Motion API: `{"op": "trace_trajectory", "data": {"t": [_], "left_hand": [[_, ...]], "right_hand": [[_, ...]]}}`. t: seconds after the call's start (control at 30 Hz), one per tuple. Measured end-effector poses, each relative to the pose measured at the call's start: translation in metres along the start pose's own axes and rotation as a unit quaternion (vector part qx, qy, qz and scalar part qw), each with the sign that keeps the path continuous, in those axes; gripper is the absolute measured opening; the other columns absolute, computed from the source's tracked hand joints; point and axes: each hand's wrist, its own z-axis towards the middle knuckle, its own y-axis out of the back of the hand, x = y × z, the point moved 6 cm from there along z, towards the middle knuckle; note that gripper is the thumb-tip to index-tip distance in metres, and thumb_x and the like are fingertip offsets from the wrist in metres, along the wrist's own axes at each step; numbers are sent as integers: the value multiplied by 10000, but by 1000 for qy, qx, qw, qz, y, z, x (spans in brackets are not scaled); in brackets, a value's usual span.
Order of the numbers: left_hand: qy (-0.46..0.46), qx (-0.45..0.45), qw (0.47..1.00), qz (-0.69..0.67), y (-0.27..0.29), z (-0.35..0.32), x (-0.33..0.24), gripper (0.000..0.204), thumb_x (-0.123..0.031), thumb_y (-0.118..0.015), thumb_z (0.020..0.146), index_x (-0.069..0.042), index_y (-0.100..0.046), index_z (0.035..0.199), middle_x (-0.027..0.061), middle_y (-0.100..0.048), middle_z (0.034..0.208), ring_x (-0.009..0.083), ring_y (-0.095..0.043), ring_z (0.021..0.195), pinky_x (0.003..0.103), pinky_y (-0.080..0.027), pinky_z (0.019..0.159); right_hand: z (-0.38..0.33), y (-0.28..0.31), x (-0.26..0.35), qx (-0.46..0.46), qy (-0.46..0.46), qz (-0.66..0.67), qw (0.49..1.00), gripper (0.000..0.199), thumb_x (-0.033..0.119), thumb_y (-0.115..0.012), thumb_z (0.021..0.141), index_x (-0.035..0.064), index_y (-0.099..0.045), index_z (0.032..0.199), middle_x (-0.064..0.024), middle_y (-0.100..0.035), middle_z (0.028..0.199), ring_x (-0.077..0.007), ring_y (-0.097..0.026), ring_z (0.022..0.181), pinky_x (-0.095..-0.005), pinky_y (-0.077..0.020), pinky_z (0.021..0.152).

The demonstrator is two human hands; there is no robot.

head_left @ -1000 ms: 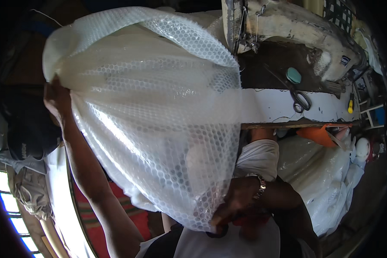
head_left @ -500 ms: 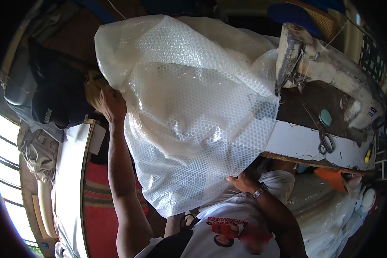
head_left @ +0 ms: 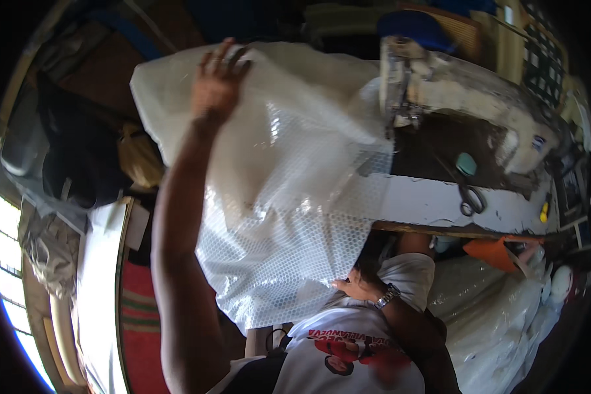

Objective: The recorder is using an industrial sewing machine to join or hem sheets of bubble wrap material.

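- Your left hand (head_left: 218,80) has come off the far edge of the bubble wrap sheet (head_left: 289,197): half a second ago it gripped that edge from behind, and now it lies on top near the sheet's 11 o'clock corner, fingers spread wide, palm down.
- Your right hand (head_left: 356,286) stays at the sheet's 5 o'clock edge, close to your chest, fingers narrowly closed on the plastic.
- The sheet itself has swung from hanging in the air to lying draped forward; its 3 o'clock side now reaches the sewing machine (head_left: 453,108) and overlaps the edge of the work table (head_left: 433,203). To my eye that means it is being spread out flat rather than held up.
- Counted: one bubble wrap sheet, two hands on it, one sewing machine, one pair of scissors (head_left: 469,199) on the table at 3 o'clock of the sheet, one small teal object (head_left: 466,163) just above them.
- An orange object (head_left: 492,253) shows below the table edge; I cannot tell what it is.
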Motion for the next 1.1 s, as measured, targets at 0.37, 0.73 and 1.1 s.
{"op": "trace_trajectory", "data": {"t": [0.37,0.73,1.1], "left_hand": [[-204,-51,963,-168,208,-103,-13,452,-127,-759,887,-82,-677,1329,143,-702,1220,328,-688,1063,472,-565,894],[-164,71,982,-62,77,-3,-8,472,39,-631,864,-150,-720,1287,104,-715,1320,301,-640,1283,462,-489,1125],[-385,141,843,-349,205,-148,-147,165,-183,-778,759,-83,-679,845,142,-661,1324,272,-646,1127,414,-546,947]], "right_hand": [[5,-38,-16,94,-54,71,992,630,539,-653,980,-90,-695,973,-310,-714,885,-398,-734,797,-477,-568,722],[4,-7,3,121,-131,-37,983,639,567,-628,959,-59,-751,932,-295,-743,880,-418,-753,847,-501,-586,783],[7,-21,1,179,-101,31,978,596,519,-654,980,-73,-711,1027,-296,-739,974,-418,-744,866,-474,-575,799]]}}
